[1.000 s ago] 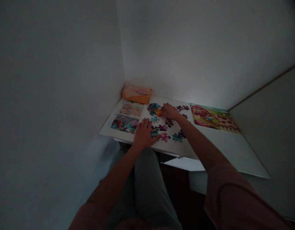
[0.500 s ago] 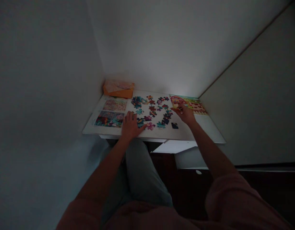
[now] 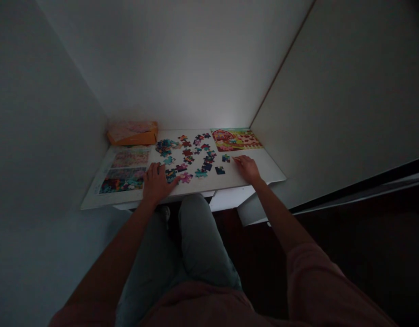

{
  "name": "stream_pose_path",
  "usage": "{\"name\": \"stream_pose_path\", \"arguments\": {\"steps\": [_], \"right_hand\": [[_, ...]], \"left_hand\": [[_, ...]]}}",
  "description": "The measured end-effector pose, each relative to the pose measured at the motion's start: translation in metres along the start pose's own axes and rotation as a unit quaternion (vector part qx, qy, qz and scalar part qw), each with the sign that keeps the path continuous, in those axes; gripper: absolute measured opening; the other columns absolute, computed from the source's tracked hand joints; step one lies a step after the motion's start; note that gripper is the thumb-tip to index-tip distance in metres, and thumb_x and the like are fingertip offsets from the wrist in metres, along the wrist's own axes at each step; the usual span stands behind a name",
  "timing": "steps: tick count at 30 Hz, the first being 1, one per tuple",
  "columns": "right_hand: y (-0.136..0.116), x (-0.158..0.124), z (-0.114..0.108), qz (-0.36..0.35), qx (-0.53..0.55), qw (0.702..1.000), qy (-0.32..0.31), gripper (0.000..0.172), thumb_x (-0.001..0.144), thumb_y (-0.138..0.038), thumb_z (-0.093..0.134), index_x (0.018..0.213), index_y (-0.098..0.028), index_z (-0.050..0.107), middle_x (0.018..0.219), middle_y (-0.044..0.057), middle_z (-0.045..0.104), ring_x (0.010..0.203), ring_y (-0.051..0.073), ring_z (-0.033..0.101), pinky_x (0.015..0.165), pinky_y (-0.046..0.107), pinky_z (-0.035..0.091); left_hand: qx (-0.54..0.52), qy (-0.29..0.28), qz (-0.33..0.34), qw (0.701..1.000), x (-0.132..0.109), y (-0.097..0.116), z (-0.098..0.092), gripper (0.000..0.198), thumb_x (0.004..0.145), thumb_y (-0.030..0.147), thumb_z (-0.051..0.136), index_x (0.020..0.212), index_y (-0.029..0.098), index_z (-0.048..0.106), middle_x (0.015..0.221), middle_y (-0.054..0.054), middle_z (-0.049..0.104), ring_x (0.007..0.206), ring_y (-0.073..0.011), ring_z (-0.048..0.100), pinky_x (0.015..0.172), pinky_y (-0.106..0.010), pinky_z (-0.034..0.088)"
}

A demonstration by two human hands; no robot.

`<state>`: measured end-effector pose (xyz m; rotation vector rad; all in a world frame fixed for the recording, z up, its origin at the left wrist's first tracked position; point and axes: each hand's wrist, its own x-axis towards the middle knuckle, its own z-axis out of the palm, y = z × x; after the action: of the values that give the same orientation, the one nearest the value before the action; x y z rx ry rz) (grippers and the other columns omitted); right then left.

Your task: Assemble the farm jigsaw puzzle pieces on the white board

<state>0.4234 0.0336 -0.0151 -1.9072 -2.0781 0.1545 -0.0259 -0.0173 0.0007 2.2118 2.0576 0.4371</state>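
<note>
On the white tabletop (image 3: 229,178), a small dark jigsaw piece (image 3: 226,158) just beyond and left of the right grip (image 3: 246,168), much nearer it than the left; right grip flat and open, fingers aimed at the piece, nothing visibly held; left grip (image 3: 157,184) spread open, empty, beside a pink piece (image 3: 186,177).

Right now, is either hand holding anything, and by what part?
Nothing visibly held in this dim view: the left hand lies flat beside the loose jigsaw pieces, and the right hand rests open on the white table.

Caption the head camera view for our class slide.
Left hand and right hand rest among jigsaw puzzle pieces on a white desk.
</note>
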Motion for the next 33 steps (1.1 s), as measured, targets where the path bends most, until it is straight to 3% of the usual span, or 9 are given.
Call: {"name": "stream_pose_path", "arguments": {"steps": [5,10,15,18,23,26,30,33], "right_hand": [[0.017,-0.016,0.003,0.003,-0.002,1.000,0.000,0.060,0.125,-0.049,0.046,0.176,-0.041,0.077,0.189,0.015,0.072,0.172,0.048,0.066,0.137,0.080,0.051],[0.014,-0.023,0.006,0.011,0.001,1.000,0.015,0.073,0.123,-0.060,0.040,0.188,-0.042,0.066,0.200,0.014,0.060,0.184,0.043,0.055,0.142,0.076,0.046],[0.005,-0.022,0.009,-0.008,0.023,1.000,0.016,0.074,0.121,-0.063,0.042,0.190,-0.049,0.064,0.197,0.012,0.064,0.182,0.044,0.060,0.141,0.080,0.048],[-0.008,-0.016,0.014,-0.028,0.042,0.998,0.024,0.074,0.120,-0.061,0.046,0.190,-0.046,0.065,0.192,0.015,0.068,0.179,0.047,0.063,0.142,0.082,0.047],[-0.054,-0.001,0.022,-0.068,0.078,0.994,0.032,0.063,0.122,-0.061,0.050,0.179,-0.054,0.074,0.180,0.011,0.079,0.172,0.047,0.070,0.144,0.081,0.046],[-0.095,0.021,0.024,-0.124,0.079,0.989,0.010,0.056,0.123,-0.058,0.050,0.170,-0.053,0.081,0.171,0.012,0.084,0.166,0.048,0.074,0.141,0.081,0.049],[-0.151,0.082,0.032,-0.225,0.065,0.969,-0.084,0.048,0.125,-0.055,0.054,0.162,-0.052,0.085,0.168,0.009,0.086,0.160,0.045,0.077,0.139,0.076,0.053],[-0.184,0.139,0.046,-0.225,0.041,0.969,-0.095,0.045,0.123,-0.049,0.061,0.160,-0.045,0.086,0.170,0.012,0.084,0.160,0.044,0.077,0.139,0.072,0.054]], "left_hand": [[0.036,-0.001,-0.005,0.999,-0.001,0.004,-0.003,0.093,0.123,0.077,0.053,0.206,0.037,0.042,0.201,-0.015,0.058,0.195,-0.0505,0.038,0.152,-0.083,0.040],[0.049,-0.009,-0.018,0.999,0.001,0.002,0.001,0.092,0.123,0.075,0.053,0.208,0.043,0.036,0.202,-0.010,0.058,0.197,-0.0467,0.037,0.156,-0.080,0.035],[0.031,0.005,-0.012,0.999,-0.001,0.002,0.001,0.091,0.121,0.077,0.060,0.204,0.045,0.042,0.199,-0.014,0.062,0.192,-0.0481,0.046,0.155,-0.081,0.033],[0.019,0.004,-0.016,1.000,-0.003,0.002,-0.001,0.088,0.121,0.075,0.063,0.201,0.041,0.049,0.199,-0.016,0.061,0.189,-0.0489,0.050,0.155,-0.082,0.032],[0.009,-0.020,-0.018,1.000,-0.002,-0.002,0.001,0.085,0.121,0.076,0.063,0.198,0.041,0.053,0.204,-0.014,0.054,0.193,-0.0424,0.045,0.158,-0.077,0.031],[-0.007,-0.038,-0.015,0.999,-0.002,-0.002,0.002,0.088,0.121,0.080,0.061,0.198,0.037,0.056,0.204,-0.017,0.052,0.194,-0.0443,0.042,0.158,-0.078,0.032],[-0.021,-0.060,-0.009,0.998,-0.008,-0.002,0.001,0.089,0.122,0.076,0.060,0.203,0.040,0.048,0.205,-0.014,0.052,0.199,-0.0436,0.034,0.160,-0.077,0.028],[-0.028,-0.088,-0.011,0.996,-0.005,-0.012,-0.006,0.087,0.125,0.067,0.057,0.207,0.043,0.040,0.209,-0.008,0.046,0.202,-0.0399,0.024,0.161,-0.073,0.030]]}}
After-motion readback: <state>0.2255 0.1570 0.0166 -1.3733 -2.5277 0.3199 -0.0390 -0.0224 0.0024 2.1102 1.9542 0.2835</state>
